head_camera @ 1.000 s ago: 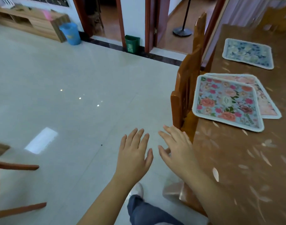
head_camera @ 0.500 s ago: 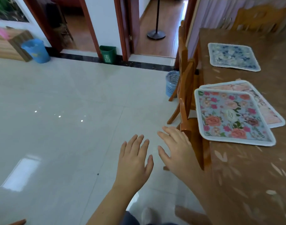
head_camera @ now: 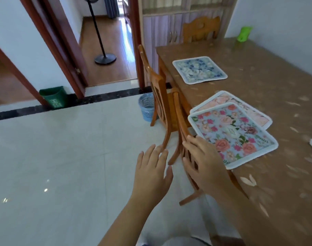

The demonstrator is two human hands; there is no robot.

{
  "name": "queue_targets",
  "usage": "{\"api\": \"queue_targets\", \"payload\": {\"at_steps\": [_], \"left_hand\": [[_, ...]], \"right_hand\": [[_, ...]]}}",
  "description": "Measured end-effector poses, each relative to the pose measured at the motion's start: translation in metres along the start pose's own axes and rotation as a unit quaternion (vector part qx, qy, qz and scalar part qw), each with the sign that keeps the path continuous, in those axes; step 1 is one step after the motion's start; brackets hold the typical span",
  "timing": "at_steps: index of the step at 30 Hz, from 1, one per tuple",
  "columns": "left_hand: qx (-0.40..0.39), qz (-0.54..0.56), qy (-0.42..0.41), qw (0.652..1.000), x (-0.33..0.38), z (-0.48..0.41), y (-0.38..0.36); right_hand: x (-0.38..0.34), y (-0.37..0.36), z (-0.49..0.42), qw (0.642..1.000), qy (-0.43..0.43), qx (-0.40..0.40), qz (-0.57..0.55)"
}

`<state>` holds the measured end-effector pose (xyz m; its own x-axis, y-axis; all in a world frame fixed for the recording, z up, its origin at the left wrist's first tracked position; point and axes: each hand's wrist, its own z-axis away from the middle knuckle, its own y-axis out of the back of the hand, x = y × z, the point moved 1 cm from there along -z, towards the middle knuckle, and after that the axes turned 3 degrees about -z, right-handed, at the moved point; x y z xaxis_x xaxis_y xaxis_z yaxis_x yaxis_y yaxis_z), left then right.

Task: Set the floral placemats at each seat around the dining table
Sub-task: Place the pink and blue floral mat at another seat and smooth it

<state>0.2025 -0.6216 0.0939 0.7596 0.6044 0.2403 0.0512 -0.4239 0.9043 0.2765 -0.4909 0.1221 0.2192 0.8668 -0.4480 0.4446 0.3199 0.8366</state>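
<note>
Right hand (head_camera: 204,162) now nearer the rose placemat (head_camera: 231,134), fingers spread, empty; left hand (head_camera: 151,173) likewise. Risk I note: lifting it drags the pink placemat (head_camera: 252,116) underneath.

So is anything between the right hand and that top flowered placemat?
Only the near chair: its backrest stands against the table edge, and the right hand is over its top rail, fingertips close to the top placemat. Nothing lies on that placemat.

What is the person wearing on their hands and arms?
Nothing that shows. The left hand and the right hand are bare, with no gloves, rings, watch or sleeves in view right up to the picture's edge.
</note>
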Motion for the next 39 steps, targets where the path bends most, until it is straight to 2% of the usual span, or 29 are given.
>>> {"api": "queue_targets", "payload": {"at_steps": [4, 9, 15, 19, 22, 27, 33, 39], "left_hand": [[-0.017, 0.031, -0.058, 0.998, -0.030, -0.032, -0.010], [-0.028, 0.081, -0.106, 0.991, -0.050, -0.068, -0.032], [-0.031, 0.081, -0.203, 0.975, -0.048, -0.131, -0.059], [-0.080, 0.109, -0.249, 0.959, -0.038, -0.185, -0.082], [-0.103, 0.122, -0.278, 0.947, -0.027, -0.221, -0.100], [-0.113, 0.129, -0.357, 0.918, 0.007, -0.272, -0.135], [-0.188, 0.142, -0.438, 0.868, 0.039, -0.294, -0.170], [-0.279, 0.110, -0.537, 0.788, 0.061, -0.301, -0.208]], "right_hand": [[-0.007, -0.009, -0.017, 0.996, -0.064, 0.044, 0.037], [-0.002, -0.020, -0.028, 0.987, -0.126, 0.057, 0.087], [0.030, -0.034, -0.055, 0.968, -0.229, 0.063, 0.077], [0.057, -0.037, -0.082, 0.964, -0.240, 0.088, 0.071], [0.079, -0.034, -0.095, 0.949, -0.285, 0.118, 0.062], [0.116, -0.030, -0.101, 0.930, -0.329, 0.154, 0.062], [0.145, -0.031, -0.093, 0.906, -0.394, 0.140, 0.061], [0.167, -0.048, -0.080, 0.910, -0.394, 0.099, 0.084]]}}
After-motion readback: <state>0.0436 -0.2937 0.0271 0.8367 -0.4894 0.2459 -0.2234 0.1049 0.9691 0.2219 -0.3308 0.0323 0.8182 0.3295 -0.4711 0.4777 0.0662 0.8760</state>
